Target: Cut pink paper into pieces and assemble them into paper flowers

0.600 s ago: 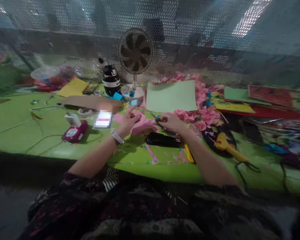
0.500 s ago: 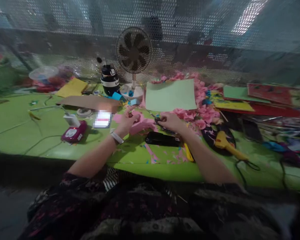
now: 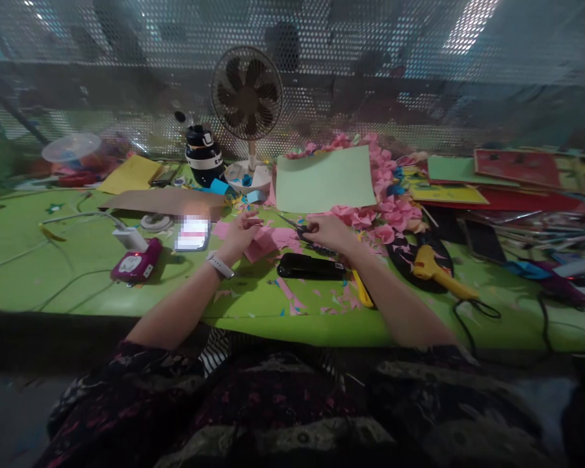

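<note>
My left hand (image 3: 238,237), with a white band on the wrist, is closed on a folded piece of pink paper (image 3: 262,247). Its fingers partly hide the grip. More pink paper pieces lie around and under it on the green table. In my right hand (image 3: 330,234) is a pair of scissors (image 3: 289,221), my fingers wrapped at the dark handles and the blades pointing left toward the left hand. The blades look apart from the paper. Just below the right hand lies a black stapler (image 3: 312,266), with a yellow-handled tool (image 3: 362,289) beside it.
A pale green sheet (image 3: 324,179) lies among pink paper flowers (image 3: 385,169). A fan (image 3: 247,94) and black jug (image 3: 203,156) stand behind. Left are a lit phone (image 3: 192,233) and purple power socket (image 3: 135,263) with cables. Right is a yellow glue gun (image 3: 436,273). Pink scraps litter the front.
The view has shifted slightly to the right. The scissors' blades now show more clearly, pointing up and left. The left hand's fingers have lifted a little at the pink paper.
</note>
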The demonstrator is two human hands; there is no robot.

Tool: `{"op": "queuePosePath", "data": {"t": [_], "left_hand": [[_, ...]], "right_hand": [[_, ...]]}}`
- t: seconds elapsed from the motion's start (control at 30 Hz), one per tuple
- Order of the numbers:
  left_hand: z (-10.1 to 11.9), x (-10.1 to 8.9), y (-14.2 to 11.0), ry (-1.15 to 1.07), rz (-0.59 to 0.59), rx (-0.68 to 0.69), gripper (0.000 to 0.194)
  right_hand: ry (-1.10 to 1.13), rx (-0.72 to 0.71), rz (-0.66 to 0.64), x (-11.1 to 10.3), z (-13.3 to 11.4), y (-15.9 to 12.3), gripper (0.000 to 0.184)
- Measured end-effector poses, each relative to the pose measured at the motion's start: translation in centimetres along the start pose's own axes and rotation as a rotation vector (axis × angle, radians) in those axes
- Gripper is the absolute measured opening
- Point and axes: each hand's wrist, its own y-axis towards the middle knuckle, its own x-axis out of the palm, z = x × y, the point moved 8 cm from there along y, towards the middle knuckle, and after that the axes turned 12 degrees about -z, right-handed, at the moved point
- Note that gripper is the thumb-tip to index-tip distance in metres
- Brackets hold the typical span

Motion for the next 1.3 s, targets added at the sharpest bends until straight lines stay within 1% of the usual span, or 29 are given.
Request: {"op": "queuePosePath", "data": {"t": [0.1,0.23,0.33,0.4,0.5,0.57,0.6,0.67,0.7,0.77,0.8,0.87,0.97,1.03,1.1,1.2,1.3], "left_hand": [[0.1,-0.4,0.4,0.062,0.017,0.062,0.045],[1.0,-0.8,0.1,0.145,0.073,0.176,0.047],[1.6,-0.5,-0.4,0.174,0.064,0.205,0.043],[2.0,-0.4,-0.7,0.183,0.064,0.217,0.04],[2.4,-0.3,-0.8,0.188,0.079,0.257,0.035],[2.5,-0.3,-0.8,0.194,0.087,0.271,0.033],[2.5,-0.2,-0.8,0.199,0.091,0.276,0.032],[2.7,-0.2,-0.8,0.2,0.094,0.293,0.032],[2.8,-0.2,-0.9,0.196,0.092,0.304,0.032],[3.0,-0.2,-1.0,0.184,0.089,0.32,0.031],[3.1,-0.2,-1.1,0.179,0.09,0.325,0.031],[3.3,-0.2,-1.2,0.179,0.091,0.33,0.03],[3.5,-0.3,-1.3,0.184,0.105,0.338,0.03],[3.6,-0.4,-1.3,0.188,0.116,0.341,0.03],[3.6,-0.4,-1.3,0.184,0.115,0.337,0.03],[3.7,-0.2,-1.3,0.177,0.101,0.322,0.029],[3.8,-0.1,-1.4,0.181,0.094,0.315,0.027]], "right_hand": [[0.002,0.002,-0.042,0.3,0.0,0.0,0.021],[-0.042,0.022,-0.085,1.0,-0.1,0.2,0.026],[-0.041,0.047,-0.098,1.4,-0.1,0.3,0.03],[-0.029,0.051,-0.105,1.5,-0.1,0.3,0.028],[0.091,0.019,-0.151,1.4,0.0,0.1,0.02],[0.26,-0.026,-0.186,1.0,0.1,-0.1,0.016],[0.346,-0.037,-0.179,0.7,0.4,-0.2,0.016],[0.458,-0.024,-0.087,-0.7,1.7,-0.4,0.016],[0.462,-0.001,-0.015,-1.5,2.6,-0.5,0.016],[0.364,0.05,0.132,-3.1,4.4,-0.8,0.015],[0.287,0.076,0.18,-3.6,5.1,-0.8,0.015],[0.143,0.119,0.202,-4.1,6.4,-0.7,0.015],[0.043,0.116,0.121,-3.6,7.2,-0.3,0.016],[0.013,0.092,0.053,-3.0,7.1,0.0,0.015],[0.004,0.044,-0.009,-2.3,6.5,0.3,0.015],[0.052,-0.082,-0.113,-1.1,4.7,0.3,0.028],[0.13,-0.135,-0.227,-0.1,3.4,0.1,0.036]]}}
